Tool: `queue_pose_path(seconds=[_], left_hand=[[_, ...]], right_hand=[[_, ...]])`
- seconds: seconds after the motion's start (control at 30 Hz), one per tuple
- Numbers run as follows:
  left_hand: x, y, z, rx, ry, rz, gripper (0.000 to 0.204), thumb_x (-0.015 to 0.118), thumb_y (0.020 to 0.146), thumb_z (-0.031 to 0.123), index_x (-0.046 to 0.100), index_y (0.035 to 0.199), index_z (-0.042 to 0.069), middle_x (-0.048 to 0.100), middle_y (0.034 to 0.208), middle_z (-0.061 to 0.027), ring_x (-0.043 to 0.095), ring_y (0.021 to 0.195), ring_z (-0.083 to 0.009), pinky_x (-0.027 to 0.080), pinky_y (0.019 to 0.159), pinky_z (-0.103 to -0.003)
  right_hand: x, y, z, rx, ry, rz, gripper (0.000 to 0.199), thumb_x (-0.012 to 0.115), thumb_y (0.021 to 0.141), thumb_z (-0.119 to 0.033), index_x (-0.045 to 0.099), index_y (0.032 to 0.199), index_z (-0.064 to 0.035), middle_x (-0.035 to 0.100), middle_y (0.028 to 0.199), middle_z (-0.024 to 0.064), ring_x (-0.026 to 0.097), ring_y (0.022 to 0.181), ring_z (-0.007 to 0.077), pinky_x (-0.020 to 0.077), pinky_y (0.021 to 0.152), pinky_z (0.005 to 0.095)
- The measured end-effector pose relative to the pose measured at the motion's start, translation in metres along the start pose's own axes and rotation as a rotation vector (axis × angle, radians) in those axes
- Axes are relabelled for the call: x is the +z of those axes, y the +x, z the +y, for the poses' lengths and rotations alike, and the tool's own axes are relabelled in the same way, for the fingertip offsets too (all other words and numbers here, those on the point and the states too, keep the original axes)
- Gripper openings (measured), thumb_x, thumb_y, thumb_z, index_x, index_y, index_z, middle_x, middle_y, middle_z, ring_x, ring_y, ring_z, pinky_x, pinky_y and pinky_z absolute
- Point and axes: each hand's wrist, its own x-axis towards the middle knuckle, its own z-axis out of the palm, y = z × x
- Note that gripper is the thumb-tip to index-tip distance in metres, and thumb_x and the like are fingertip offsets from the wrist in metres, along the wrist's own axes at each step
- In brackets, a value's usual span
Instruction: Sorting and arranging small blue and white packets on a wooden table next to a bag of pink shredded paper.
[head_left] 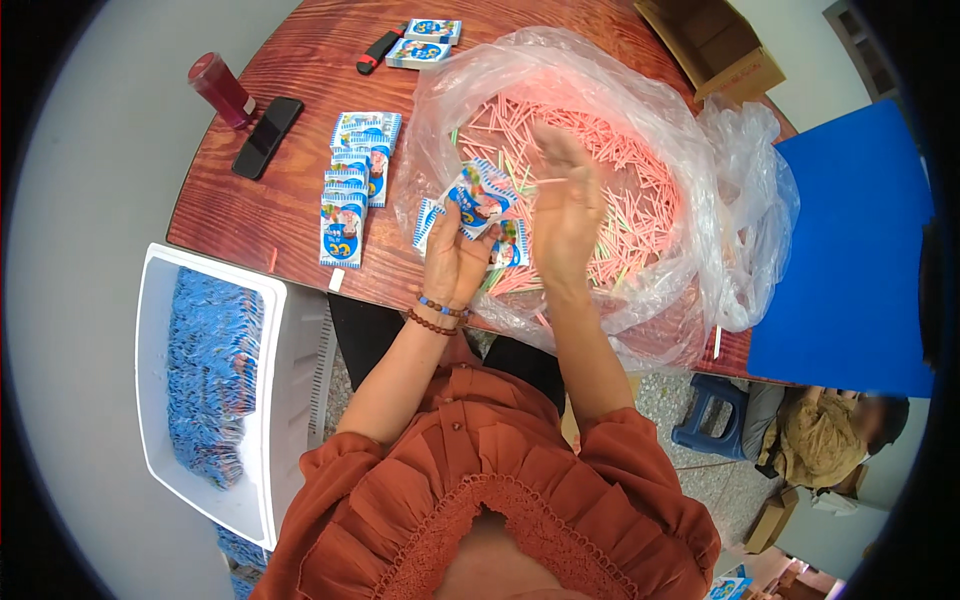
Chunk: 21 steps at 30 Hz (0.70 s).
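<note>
The left hand (452,262) grips a small fan of blue printed packets (478,198), fingers closed around their lower edges, just above the near rim of a big clear plastic bag (640,120) that lies open on the reddish wooden desk (260,215). The right hand (565,215) hovers beside the packets with fingers stretched out and loosely together, holding nothing that I can make out. Pink sticks (620,180), with a few green ones mixed in, fill the bag beneath both hands. To the left, a stack of similar packets (352,190) lies on the desk, near a black phone (267,137) and a red cup (221,89). A white bin (290,400) of blue packets stands below the desk edge.
</note>
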Motion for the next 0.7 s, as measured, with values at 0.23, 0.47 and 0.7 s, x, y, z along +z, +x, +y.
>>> queue_pose_path(seconds=[0.23, 0.47, 0.7], left_hand=[[0.008, -0.002, 0.014, 0.101, 0.096, -0.154, 0.027, 0.051, 0.098, 0.024, 0.057, 0.116, 0.005, 0.064, 0.112, -0.0065, 0.06, 0.105, -0.0181, 0.048, 0.093, -0.039], [-0.009, -0.007, 0.051, 0.183, 0.35, -0.127, 0.022, 0.055, 0.095, 0.01, 0.06, 0.113, -0.001, 0.066, 0.108, -0.0101, 0.062, 0.098, -0.014, 0.05, 0.086, -0.027], [-0.019, -0.013, 0.052, 0.325, 0.527, -0.058, 0.024, 0.053, 0.097, 0.014, 0.063, 0.111, -0.003, 0.067, 0.101, -0.0049, 0.062, 0.09, -0.0098, 0.05, 0.081, -0.023]], right_hand=[[-0.001, -0.011, -0.002, 0.303, -0.157, -0.107, 0.024, 0.059, 0.093, -0.012, 0.06, 0.115, -0.0008, 0.057, 0.077, -0.0036, 0.047, 0.064, 0.0018, 0.0357, 0.054, 0.0167], [0.001, 0.013, -0.006, 0.297, -0.505, -0.506, 0.013, 0.068, 0.083, -0.01, 0.073, 0.092, -0.0022, 0.056, 0.075, 0.0006, 0.05, 0.071, 0.0075, 0.0375, 0.064, 0.0231], [0.004, 0.025, 0.001, 0.114, -0.522, -0.537, 0.012, 0.061, 0.088, -0.006, 0.071, 0.089, -0.0001, 0.058, 0.077, 0.0032, 0.052, 0.074, 0.0102, 0.0402, 0.067, 0.0246]])
